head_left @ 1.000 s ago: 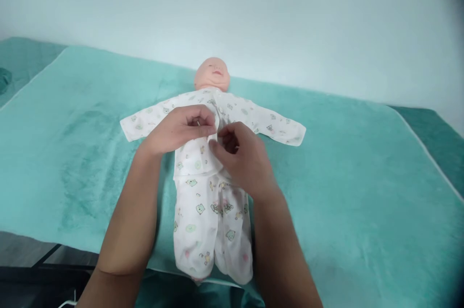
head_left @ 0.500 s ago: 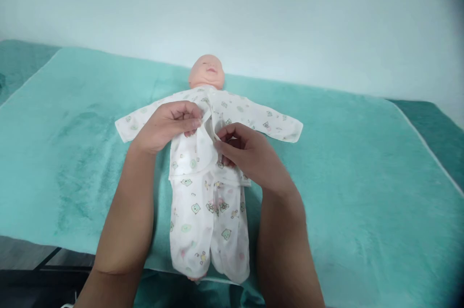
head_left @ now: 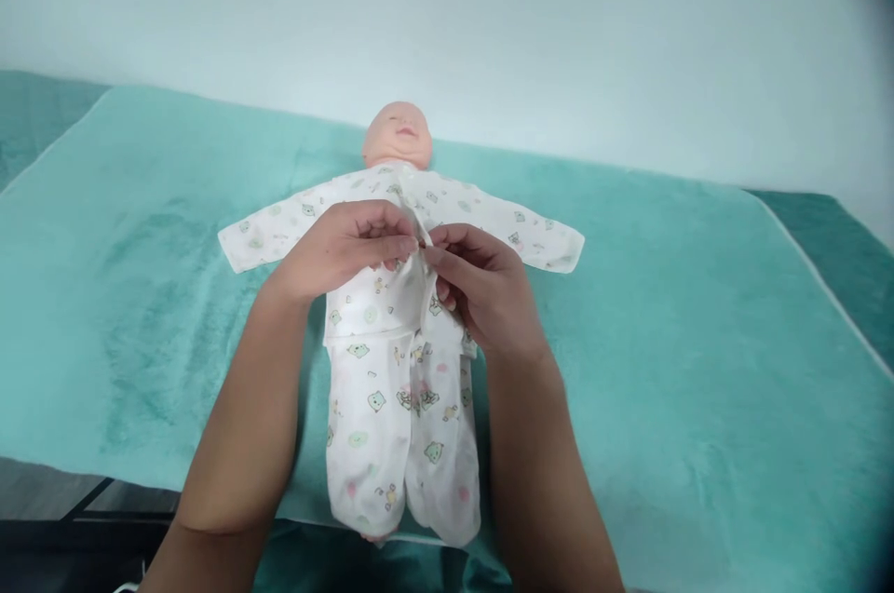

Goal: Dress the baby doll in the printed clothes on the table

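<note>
A baby doll [head_left: 398, 135] lies on its back, its sleeved arms spread to both sides. It wears a white printed baby shirt [head_left: 370, 309] with a front opening and matching baby trousers [head_left: 370, 425]. Over the chest, my left hand [head_left: 356, 244] pinches one front edge of the shirt between thumb and fingers. My right hand [head_left: 481, 281] grips the other edge, its fingertips close against those of the left. The two edges meet at the fingertips; any fastener there is too small to make out.
A green towel-like cover [head_left: 670, 370] spreads under the doll, over a darker green layer [head_left: 838, 239]. Behind it rises a pale wall [head_left: 447, 16]. Dark frame parts [head_left: 84, 518] show below the front left edge.
My hands have come together at the shirt's front. The left has moved to the right, and the gap between the two edges has closed at the fingertips.
</note>
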`<state>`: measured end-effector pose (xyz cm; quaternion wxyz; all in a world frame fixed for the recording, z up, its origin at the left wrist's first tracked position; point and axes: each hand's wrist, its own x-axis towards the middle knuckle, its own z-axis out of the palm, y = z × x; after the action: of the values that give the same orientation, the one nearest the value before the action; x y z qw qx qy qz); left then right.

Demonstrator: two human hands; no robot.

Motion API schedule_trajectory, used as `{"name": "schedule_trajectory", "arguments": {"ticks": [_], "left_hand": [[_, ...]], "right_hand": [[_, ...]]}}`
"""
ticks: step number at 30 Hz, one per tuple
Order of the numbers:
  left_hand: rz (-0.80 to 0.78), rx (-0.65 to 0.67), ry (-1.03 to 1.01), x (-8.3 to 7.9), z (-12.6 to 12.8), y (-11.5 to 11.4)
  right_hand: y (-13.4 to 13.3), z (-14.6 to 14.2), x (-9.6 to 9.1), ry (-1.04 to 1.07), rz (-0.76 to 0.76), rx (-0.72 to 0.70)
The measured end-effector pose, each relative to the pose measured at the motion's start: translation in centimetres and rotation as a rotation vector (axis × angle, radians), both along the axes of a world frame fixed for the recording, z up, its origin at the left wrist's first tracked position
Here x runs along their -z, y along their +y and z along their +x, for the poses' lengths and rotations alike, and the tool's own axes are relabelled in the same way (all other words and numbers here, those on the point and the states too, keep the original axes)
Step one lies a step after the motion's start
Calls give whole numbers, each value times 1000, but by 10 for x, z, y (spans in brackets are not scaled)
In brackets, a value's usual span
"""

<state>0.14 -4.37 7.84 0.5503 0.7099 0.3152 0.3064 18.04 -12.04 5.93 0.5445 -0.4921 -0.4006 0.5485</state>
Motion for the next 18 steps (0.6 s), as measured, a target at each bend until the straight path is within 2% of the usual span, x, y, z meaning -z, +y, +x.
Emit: {"name": "schedule_trajectory", "arguments": {"ticks": [13,18], "left_hand": [[-16,-71,-39,7,2,1],[-27,-82,-16,6,4,0]], "right_hand": [[-2,-2,-6,-175,67,-73],[-3,-8,-8,-290,88,-35]]}}
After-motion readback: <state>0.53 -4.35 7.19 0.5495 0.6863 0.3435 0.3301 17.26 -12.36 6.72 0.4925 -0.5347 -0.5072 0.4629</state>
